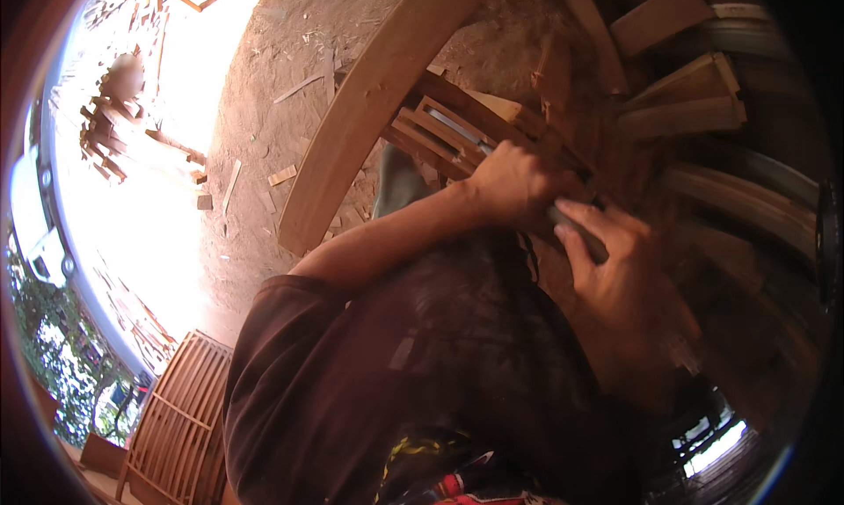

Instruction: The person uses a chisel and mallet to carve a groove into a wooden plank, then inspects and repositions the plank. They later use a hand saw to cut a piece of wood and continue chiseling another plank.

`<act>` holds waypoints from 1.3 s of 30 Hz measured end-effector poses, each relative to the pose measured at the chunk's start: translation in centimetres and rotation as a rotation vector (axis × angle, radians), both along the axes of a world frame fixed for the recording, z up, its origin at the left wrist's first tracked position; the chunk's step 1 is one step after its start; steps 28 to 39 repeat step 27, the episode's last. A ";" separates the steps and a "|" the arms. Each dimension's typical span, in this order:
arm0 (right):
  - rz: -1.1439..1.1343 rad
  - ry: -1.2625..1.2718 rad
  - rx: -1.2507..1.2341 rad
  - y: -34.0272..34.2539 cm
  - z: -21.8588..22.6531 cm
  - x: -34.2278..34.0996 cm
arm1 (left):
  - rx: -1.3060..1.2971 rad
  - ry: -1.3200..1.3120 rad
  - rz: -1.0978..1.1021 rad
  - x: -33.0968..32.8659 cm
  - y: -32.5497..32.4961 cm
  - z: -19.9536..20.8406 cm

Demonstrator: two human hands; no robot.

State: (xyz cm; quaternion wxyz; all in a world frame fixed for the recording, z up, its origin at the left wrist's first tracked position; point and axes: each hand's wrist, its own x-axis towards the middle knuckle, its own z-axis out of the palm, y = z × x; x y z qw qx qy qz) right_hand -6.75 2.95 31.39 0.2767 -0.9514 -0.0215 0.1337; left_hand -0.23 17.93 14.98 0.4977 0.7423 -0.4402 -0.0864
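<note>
My left hand (517, 184) is closed in a fist at the near end of a slotted wooden piece (431, 140). A narrow metal blade (459, 129), like a chisel's, lies along a slot in that piece and runs back under the fist. My right hand (617, 241) is just behind, thumb and fingers closed round a dark, rounded handle (587, 232). Handle and blade roughly line up; the fists hide the join between them. A broad, pale, curved-looking plank (365, 118) lies across, beyond my left forearm.
Stacked boards and wood offcuts (686, 101) crowd the right side. Shavings and scraps litter the dirt floor (272, 92). A slatted wooden frame (180, 417) stands at the lower left. In the bright area at the far left is a blurred person (123, 83).
</note>
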 end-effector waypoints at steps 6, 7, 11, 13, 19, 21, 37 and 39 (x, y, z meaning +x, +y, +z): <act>0.010 0.152 -0.194 -0.6 1.9 -1.2 | -0.131 0.044 -0.013 -1.7 -2.8 -0.4; -0.001 0.102 -0.156 -0.5 1.6 -0.9 | -0.144 0.020 -0.004 -1.4 -3.0 -0.6; -0.046 0.043 -0.080 0.6 2.8 -1.2 | -0.120 0.033 -0.064 -1.7 -1.5 0.2; -0.011 0.061 -0.085 1.4 2.1 -0.7 | -0.105 0.019 0.006 -1.0 0.3 0.4; 0.003 0.083 -0.091 1.7 0.9 0.6 | -0.035 0.074 -0.017 -0.3 0.8 -0.2; 0.007 0.101 -0.107 1.2 1.0 0.7 | -0.024 0.047 -0.002 0.1 0.2 -0.3; 0.055 0.176 -0.181 2.1 1.8 0.4 | -0.051 0.083 -0.022 -0.2 1.7 0.2; 0.055 0.176 -0.181 2.1 1.8 0.4 | -0.051 0.083 -0.022 -0.2 1.7 0.2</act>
